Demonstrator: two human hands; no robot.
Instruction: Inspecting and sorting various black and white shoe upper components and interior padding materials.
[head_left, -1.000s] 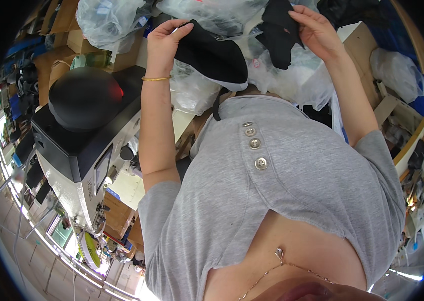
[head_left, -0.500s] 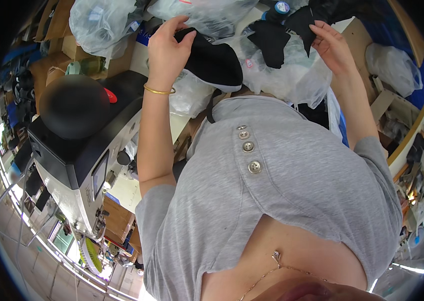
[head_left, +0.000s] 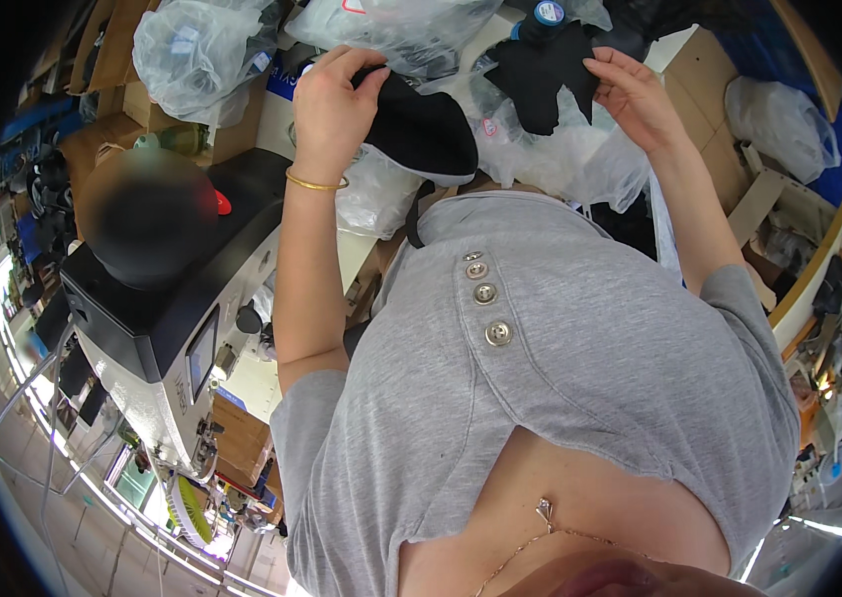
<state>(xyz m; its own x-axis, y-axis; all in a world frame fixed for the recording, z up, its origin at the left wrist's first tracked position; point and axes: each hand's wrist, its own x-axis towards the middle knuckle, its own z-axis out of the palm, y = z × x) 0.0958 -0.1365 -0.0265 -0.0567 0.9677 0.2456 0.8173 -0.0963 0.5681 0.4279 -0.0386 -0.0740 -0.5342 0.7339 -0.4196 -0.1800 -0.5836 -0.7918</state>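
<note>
At the upper left, my left hand [head_left: 334, 104] is closed, thumb and fingers pinching the edge of a curved black fabric piece [head_left: 426, 129]. This piece has a pale lower edge and hangs to the right of the hand. On the other side, my right hand [head_left: 635, 95] pinches the corner of a pointed black fabric piece [head_left: 572, 70]. It overlaps another black cut piece [head_left: 530, 92] lying on a clear plastic bag [head_left: 570, 154]; where one ends and the other begins is hard to tell.
A white sewing machine [head_left: 132, 383] with a black top stands at left, a blurred dark round thing [head_left: 147, 224] upon it. Stuffed plastic bags [head_left: 391, 35] lie at the back, beside a blue spool [head_left: 547, 16]. Cardboard [head_left: 694, 85] stands at right.
My right hand has moved slightly left and down, bringing its black piece over the lying one. My left hand has shifted slightly down, still pinching the curved piece.
</note>
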